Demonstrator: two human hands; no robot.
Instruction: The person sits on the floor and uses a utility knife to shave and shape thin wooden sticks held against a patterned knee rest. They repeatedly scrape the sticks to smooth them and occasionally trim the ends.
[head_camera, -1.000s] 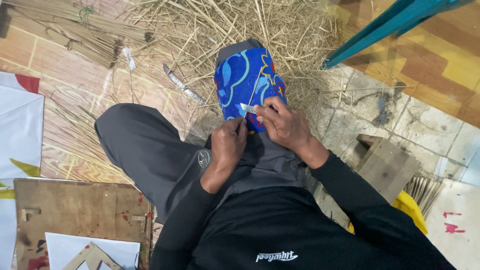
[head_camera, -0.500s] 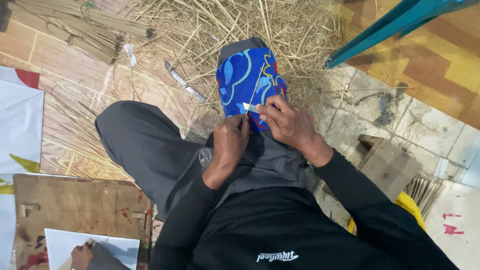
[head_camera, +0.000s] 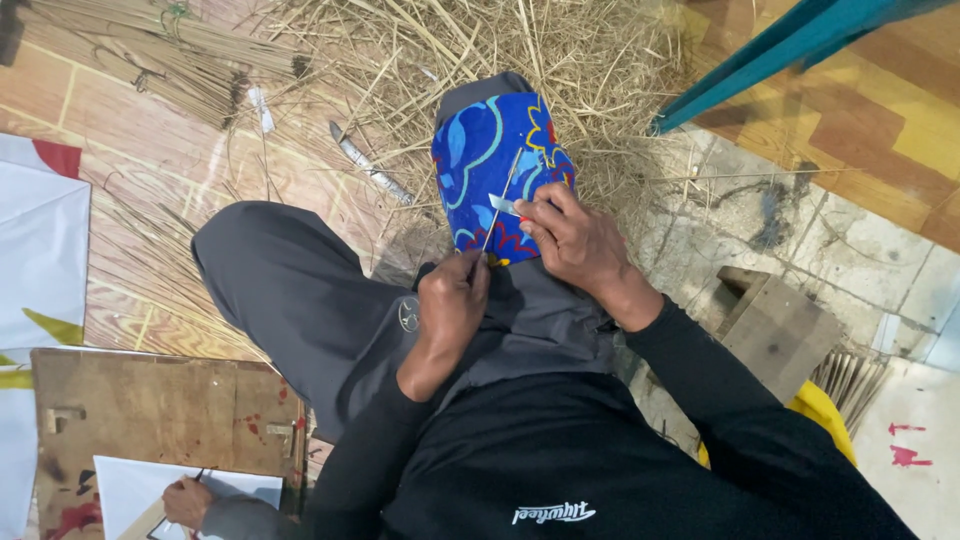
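I sit on the floor with a blue patterned cloth (head_camera: 490, 160) draped over my raised right knee. My right hand (head_camera: 570, 240) grips a small blade (head_camera: 503, 205) whose metal tip rests on the cloth. My left hand (head_camera: 450, 305) pinches the near end of a thin stick (head_camera: 500, 200) that runs up across the cloth under the blade. The two hands are close together over the knee. Grey trousers (head_camera: 290, 290) cover my bent left leg.
A heap of dry straw (head_camera: 480, 50) lies beyond the knee, a bundle of thin sticks (head_camera: 160, 50) at upper left. A wooden board (head_camera: 150, 410) and another person's hand (head_camera: 188, 500) on white paper sit lower left. A small wooden block (head_camera: 775, 325) stands right, a teal beam (head_camera: 790, 45) above.
The thin stick now shows stretched up across the cloth under the blade. Another person's hand has come in at the lower left over the white paper.
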